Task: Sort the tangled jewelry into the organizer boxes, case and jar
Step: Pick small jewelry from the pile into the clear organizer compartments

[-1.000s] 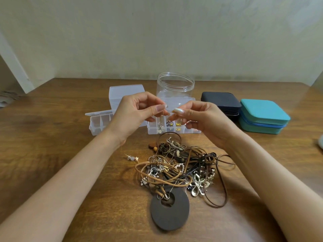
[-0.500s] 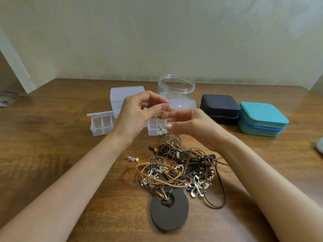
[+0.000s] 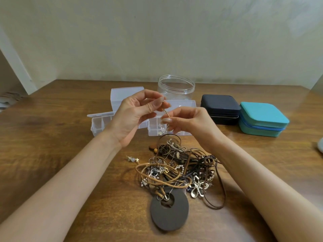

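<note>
Moved since a second ago: right hand (image 3: pixel 188 121) lower, its fingertips now beneath those of the left hand (image 3: pixel 132 116) rather than level with them; tangle and containers unchanged. Item in hand: small gold-toned piece (image 3: pixel 165 111), centre of frame, held clear of the counter (image 3: pixel 52 140); kind too fine to tell. Left hand pinches its upper end between thumb and forefinger, other fingers loosely curled; right hand pinches its lower end likewise. Beneath and behind: open organizer box (image 3: pixel 181 133), compartments holding a few small pieces; second open organizer box (image 3: pixel 97 126) to its left; jar (image 3: pixel 176 88), lidless, behind; black case (image 3: pixel 220 107) and teal case (image 3: pixel 262 119), both closed, at right of frame. Tangle (image 3: pixel 181 168), lower centre, largely unsorted: cords, charms, dark disc pendant (image 3: pixel 168 212); star stud (image 3: pixel 132 159) lies apart at its left. Hazards, as judged: pulling the two ends apart too hard may bend or snap so thin a piece; a slipped pinch likely drops it into the tangle, where it would snag again, or into a wrong compartment; either forearm, lowered carelessly, may drag the cords or nudge the light boxes.
</note>
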Available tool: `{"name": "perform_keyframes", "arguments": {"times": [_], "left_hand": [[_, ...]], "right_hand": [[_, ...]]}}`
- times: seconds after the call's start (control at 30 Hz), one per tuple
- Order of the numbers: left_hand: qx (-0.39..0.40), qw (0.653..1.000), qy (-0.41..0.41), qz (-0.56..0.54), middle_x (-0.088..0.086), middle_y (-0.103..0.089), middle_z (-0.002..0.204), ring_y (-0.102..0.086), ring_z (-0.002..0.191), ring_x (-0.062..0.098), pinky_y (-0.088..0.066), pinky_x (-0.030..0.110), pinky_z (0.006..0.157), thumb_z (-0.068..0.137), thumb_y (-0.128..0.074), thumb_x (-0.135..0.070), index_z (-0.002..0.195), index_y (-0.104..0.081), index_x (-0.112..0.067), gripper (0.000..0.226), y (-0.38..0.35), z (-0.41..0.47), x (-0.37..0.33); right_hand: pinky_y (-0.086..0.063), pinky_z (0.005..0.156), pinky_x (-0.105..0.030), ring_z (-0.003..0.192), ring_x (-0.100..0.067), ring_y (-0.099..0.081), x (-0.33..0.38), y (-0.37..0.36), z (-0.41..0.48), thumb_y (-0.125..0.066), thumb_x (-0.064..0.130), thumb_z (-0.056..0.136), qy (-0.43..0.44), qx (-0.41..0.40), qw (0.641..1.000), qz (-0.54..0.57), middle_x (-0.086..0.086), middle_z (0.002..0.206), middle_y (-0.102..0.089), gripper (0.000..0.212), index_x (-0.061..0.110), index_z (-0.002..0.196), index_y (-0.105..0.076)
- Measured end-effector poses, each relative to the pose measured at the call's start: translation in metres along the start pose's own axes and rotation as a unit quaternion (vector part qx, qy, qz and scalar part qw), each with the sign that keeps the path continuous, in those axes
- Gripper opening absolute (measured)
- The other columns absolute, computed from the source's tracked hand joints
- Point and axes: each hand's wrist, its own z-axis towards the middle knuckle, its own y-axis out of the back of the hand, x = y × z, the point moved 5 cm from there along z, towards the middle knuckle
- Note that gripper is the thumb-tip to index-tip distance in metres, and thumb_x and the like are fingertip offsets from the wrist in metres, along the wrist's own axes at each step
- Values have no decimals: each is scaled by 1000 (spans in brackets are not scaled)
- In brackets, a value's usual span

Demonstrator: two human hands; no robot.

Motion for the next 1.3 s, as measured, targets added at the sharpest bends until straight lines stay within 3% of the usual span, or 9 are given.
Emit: {"name": "perform_keyframes", "arguments": {"times": [0.27,0.5,0.63,0.7,0.83,1.0,1.1,1.2,1.3], "left_hand": [[7,999,3,-34,-10,-67,68,-63,73,3,-43,24,75,66,-66,-25,75,-65,-20,10,3,-1,-2],[5,996,36,-82,-7,-69,72,-64,72,4,-42,25,72,55,-72,-27,66,-71,-25,12,6,2,2],[32,991,73,-110,-5,-68,69,-63,67,4,-46,23,69,52,-74,-26,66,-70,-23,15,4,1,9],[60,986,78,-133,-5,-67,69,-63,67,5,-51,19,65,52,-77,-26,68,-71,-23,17,2,1,10],[77,986,75,-131,-6,-64,67,-60,65,5,-50,18,61,56,-75,-25,69,-69,-22,14,1,2,12],[122,977,66,-161,-3,-65,71,-60,70,8,-50,19,65,57,-82,-25,75,-71,-20,21,2,2,9],[146,974,60,-162,-2,-66,70,-61,70,8,-50,20,66,60,-78,-21,75,-70,-18,17,-1,0,7],[175,964,64,-188,-2,-64,70,-59,70,10,-50,20,67,60,-81,-19,77,-69,-17,21,-4,-1,7],[205,950,64,-225,-2,-62,71,-58,69,9,-49,21,68,63,-82,-19,78,-68,-17,20,-8,-2,5]], "right_hand": [[-45,56,-18,57,-7,-57,5,6,0,-66,5,84,9,-17,997,74,-3,68,-67,5,4,87,-70],[-29,42,-16,42,-7,-36,9,9,-2,-66,7,81,11,-11,992,123,-8,73,-70,5,10,84,-69],[-40,45,-17,45,-7,-49,25,10,-9,-66,-4,80,128,-56,989,51,-11,73,-71,15,9,76,-64],[-51,54,-32,55,-21,-58,32,8,-15,-68,-4,80,212,-81,973,-31,-10,75,-69,15,10,77,-66],[-35,50,-23,50,-13,-39,42,0,-24,-72,6,79,310,-117,925,-188,10,67,-62,13,18,80,-69],[-50,61,-33,67,-30,-59,39,6,-19,-72,6,79,247,-92,961,-86,1,79,-71,16,21,82,-72],[-52,74,-21,79,-13,-69,42,11,-20,-73,7,75,232,-89,968,-34,5,81,-72,12,17,82,-72],[-51,69,-17,72,-4,-67,48,11,-23,-71,6,74,256,-80,963,-19,7,75,-71,11,16,78,-69],[-53,69,-23,72,-13,-67,51,7,-25,-70,0,75,280,-45,959,-13,-1,76,-69,10,9,76,-67]]}}
